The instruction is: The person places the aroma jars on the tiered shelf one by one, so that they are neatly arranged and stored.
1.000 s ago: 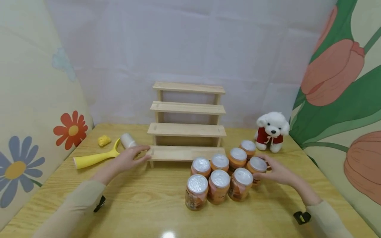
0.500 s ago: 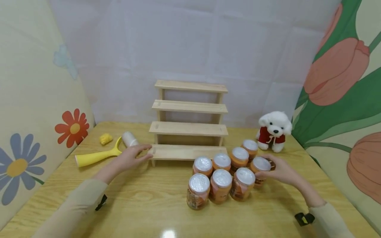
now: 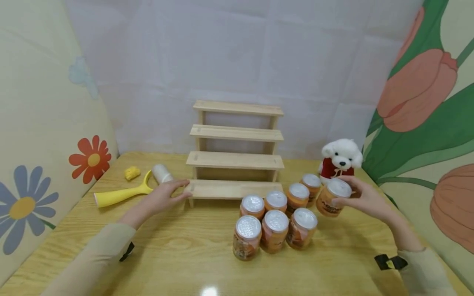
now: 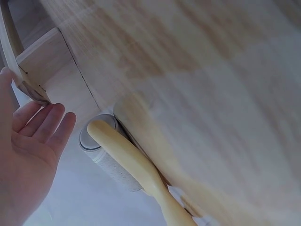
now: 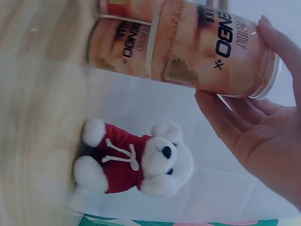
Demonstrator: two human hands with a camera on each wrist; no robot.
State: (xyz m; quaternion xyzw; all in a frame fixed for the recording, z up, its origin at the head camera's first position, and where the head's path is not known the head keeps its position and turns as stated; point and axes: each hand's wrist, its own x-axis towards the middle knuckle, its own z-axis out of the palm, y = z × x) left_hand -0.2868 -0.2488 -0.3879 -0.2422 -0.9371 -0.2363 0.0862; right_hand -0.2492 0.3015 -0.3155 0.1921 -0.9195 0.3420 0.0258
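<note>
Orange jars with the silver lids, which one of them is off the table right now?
The jar in the right hand, held tilted in front of the plush dog. The other seven jars stand upright in a cluster on the table.

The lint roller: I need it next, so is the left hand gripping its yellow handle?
No: the left hand rests with straight fingers at the wooden rack's lowest step, beside the lint roller.

Left hand [image 3: 161,197] flat, right hand [image 3: 364,199] raised, fingers [image 5: 221,120] curled.
</note>
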